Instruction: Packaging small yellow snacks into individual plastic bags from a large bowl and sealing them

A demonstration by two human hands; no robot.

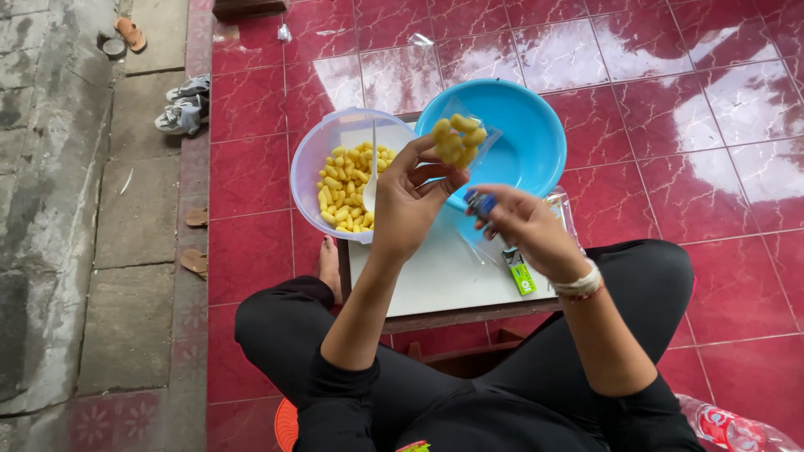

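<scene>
Head view shows you seated cross-legged on a glossy red tiled floor (737, 218), facing a low white table (435, 280). On it stand an empty blue bowl (523, 138) and a clear bowl (314, 159) of yellow puffed snacks (347, 188), a white spoon (371, 180) leaning inside. Your left hand (409, 201) is raised above the table, fingertips pinching a small clear plastic bag (459, 138) of those snacks by its neck. Likely feather-light, thin and slippery film, with brittle contents: grip the gathered neck, never the filled belly. Your right hand (523, 226) curls around a small blue lighter-like object (479, 203) just beside the bag. A green packet (522, 274) lies under your right wrist.
</scene>
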